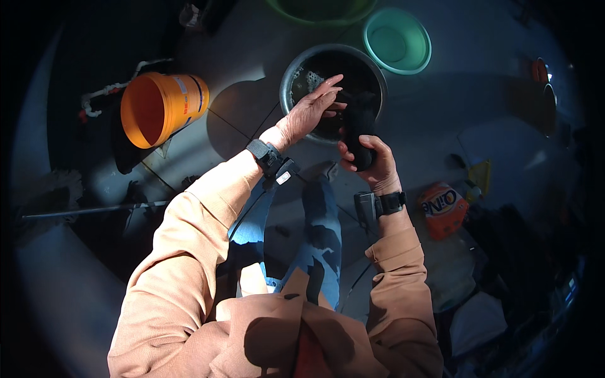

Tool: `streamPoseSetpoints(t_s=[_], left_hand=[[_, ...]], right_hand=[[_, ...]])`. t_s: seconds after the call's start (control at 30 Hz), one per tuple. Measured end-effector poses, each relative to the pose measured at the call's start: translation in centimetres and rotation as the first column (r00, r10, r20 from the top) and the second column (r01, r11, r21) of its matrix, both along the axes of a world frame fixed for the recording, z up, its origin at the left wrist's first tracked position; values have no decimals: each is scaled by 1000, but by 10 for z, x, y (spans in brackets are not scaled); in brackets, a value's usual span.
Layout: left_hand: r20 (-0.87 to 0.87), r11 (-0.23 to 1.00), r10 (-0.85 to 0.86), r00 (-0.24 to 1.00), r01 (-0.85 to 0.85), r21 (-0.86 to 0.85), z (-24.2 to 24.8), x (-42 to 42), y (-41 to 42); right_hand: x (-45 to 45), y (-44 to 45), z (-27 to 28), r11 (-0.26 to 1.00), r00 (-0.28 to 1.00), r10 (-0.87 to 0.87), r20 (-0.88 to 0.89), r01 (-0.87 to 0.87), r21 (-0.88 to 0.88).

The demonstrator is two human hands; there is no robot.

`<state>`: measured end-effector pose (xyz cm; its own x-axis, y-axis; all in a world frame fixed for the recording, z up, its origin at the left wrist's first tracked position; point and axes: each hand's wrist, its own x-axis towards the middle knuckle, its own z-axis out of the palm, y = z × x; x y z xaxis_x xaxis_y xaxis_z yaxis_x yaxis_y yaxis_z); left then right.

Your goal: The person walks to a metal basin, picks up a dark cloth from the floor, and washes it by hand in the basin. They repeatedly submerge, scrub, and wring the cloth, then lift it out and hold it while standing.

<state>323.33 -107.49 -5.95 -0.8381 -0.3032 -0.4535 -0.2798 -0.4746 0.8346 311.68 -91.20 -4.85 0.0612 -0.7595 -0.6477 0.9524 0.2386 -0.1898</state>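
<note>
A round metal basin in front of me holds dark water with a patch of suds. My right hand grips the near end of a long black object, likely a shoe, whose details are lost in shadow. The far end of that object reaches over the basin. Over the basin's left part, my left hand is stretched out with its fingers apart, close beside the black object. It holds nothing, and whether its fingertips touch the object I cannot tell.
A green plastic tub stands beyond the basin on the right, near a larger green tub. To the left an orange bucket lies tilted near white pipes. An orange detergent bag sits at right by a yellow dustpan-like item.
</note>
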Motion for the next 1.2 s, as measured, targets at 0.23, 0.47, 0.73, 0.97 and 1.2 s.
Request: streamPoseSetpoints(t_s=[0.23,0.47,0.73,0.97,1.2], left_hand=[[-131,187,-380,916,-62,-980,42,-2,6],[-109,-88,-571,814,-193,-977,79,-26,-14],[102,-138,-599,794,23,-990,102,-35,-24],[337,-204,-573,748,268,-942,108,-44,-25],[547,-172,-529,648,550,-817,114,-53,-25]], right_hand=[[-1,-6,38,978,948,45,314,23,-207],[1,-13,75,954,928,162,336,-61,-292],[-15,-22,112,914,886,342,-313,-391,-106],[-20,-41,114,803,389,554,-736,-482,349],[-13,-53,97,734,-129,576,-807,-353,580]])
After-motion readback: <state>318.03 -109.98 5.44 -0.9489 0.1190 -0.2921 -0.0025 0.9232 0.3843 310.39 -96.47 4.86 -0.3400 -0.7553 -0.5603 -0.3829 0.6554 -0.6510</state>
